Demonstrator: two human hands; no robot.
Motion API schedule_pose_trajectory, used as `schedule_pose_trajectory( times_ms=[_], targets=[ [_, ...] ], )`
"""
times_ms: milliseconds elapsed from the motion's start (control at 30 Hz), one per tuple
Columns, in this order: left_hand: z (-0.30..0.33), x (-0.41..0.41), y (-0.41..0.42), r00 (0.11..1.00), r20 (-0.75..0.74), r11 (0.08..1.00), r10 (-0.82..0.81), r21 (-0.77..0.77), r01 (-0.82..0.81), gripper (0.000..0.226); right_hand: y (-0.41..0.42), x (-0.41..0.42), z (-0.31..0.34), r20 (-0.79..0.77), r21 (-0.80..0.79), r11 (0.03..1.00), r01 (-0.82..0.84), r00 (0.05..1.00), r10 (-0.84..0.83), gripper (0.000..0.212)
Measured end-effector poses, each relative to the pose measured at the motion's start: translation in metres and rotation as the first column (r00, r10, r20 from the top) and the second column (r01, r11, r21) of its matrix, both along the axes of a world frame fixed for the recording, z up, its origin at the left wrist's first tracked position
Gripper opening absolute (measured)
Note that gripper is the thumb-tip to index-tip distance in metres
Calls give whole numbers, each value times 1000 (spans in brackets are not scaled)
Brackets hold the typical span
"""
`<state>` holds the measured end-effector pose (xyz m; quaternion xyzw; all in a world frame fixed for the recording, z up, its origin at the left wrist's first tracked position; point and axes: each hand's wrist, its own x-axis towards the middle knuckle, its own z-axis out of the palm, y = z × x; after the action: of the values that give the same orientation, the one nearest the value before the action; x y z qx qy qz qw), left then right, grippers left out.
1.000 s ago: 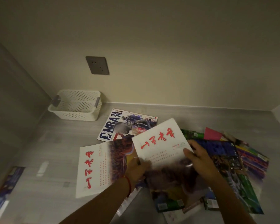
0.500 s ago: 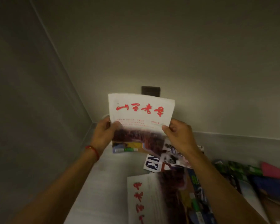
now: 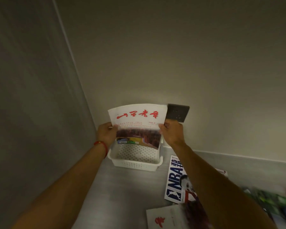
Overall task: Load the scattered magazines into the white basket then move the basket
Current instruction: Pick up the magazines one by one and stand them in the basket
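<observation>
while both hands (image 3: pixel 139 134) grip it, the magazine (image 3: pixel 137 124) hangs over the basket (image 3: pixel 135 164).

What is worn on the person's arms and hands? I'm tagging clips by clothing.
Both forearms are bare, with no sleeves in view. The left hand wears no glove or ring that shows; a thin red cord bracelet circles its wrist. The right hand is also bare, with no watch, band or glove visible on it or its wrist.
</observation>
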<state>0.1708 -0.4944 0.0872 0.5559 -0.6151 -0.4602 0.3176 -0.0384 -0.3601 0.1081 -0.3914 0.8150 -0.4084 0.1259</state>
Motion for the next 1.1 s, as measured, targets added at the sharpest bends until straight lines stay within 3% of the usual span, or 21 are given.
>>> schedule_pose_trajectory(
  times_ms=[167, 300, 433, 600, 667, 767, 867, 967, 1033, 1100],
  targets=[
    [-18, -5, -16, 997, 77, 1000, -5, 3, 5, 27, -18, -2, -23, 20, 67, 997, 47, 999, -48, 27],
    [-25, -14, -23, 991, 83, 994, -101, 38, 98, 28, -23, -8, -35, -17, 146, 987, 72, 997, -70, 26],
    [-23, -23, -20, 991, -105, 994, -77, 67, 84, 18, -15, -8, -38, 97, 122, 993, -5, 995, -7, 23],
    [-25, -24, -5, 958, -261, 979, -122, 126, 159, 49, 38, -10, -44, 164, 154, 988, -34, 986, 9, 34],
    [-23, -22, 10, 975, -190, 985, -114, 109, 137, 52, 71, -14, -50, 115, 228, 968, -107, 990, 83, 30],
    [-20, -20, 54, 990, -104, 995, -98, 12, 100, 38, 129, -21, -65, -55, 408, 897, -169, 976, 209, 23],
    [-39, -13, 131, 976, -104, 982, -190, -44, 186, 30, 193, -29, -91, -87, 553, 812, -189, 956, 282, 23],
    [-83, 3, 219, 917, 186, 935, -352, 114, 336, 26, 259, -29, -118, -48, 583, 806, -99, 987, 155, 18],
    [-113, 16, 273, 847, 341, 901, -408, 300, 314, 36, 295, -26, -130, -44, 576, 817, 25, 999, 0, 19],
    [-135, 26, 320, 802, 427, 887, -418, 382, 259, 47, 321, -21, -141, -91, 626, 773, 105, 994, -61, 34]
  ],
)
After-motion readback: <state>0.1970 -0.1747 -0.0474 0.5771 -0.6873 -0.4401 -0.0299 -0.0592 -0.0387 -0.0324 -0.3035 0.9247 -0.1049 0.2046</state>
